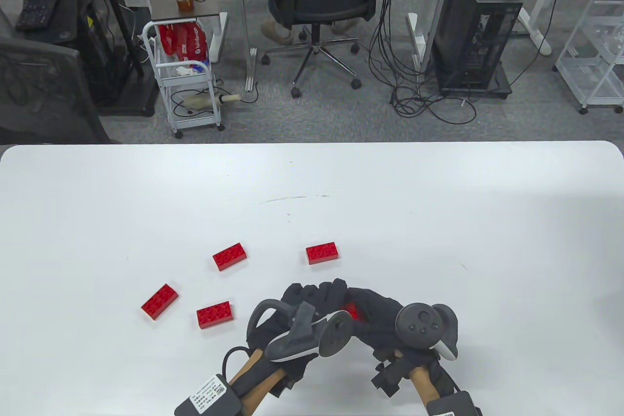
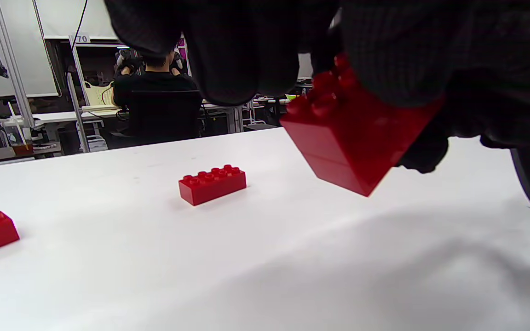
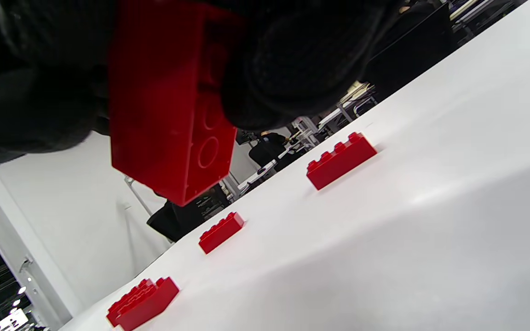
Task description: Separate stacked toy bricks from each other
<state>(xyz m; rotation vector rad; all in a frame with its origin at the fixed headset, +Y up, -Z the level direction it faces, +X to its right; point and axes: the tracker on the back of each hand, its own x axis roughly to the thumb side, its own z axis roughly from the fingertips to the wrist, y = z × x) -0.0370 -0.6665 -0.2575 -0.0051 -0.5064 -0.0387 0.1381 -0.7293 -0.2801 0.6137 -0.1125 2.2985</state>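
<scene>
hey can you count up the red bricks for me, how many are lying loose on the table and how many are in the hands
Loose red bricks on the table: 4
Stacked red bricks gripped between the left hand and right hand: 2, judging by the seam in the left wrist view
Total: 6

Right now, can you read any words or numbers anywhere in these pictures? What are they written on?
"70": on a small white tag on a post behind the table, left wrist view.
White letters on the red bag in the white cart: too blurred to read for sure.
White labels on the wrist units: print too small to read.
The red bricks show no readable words.
</scene>
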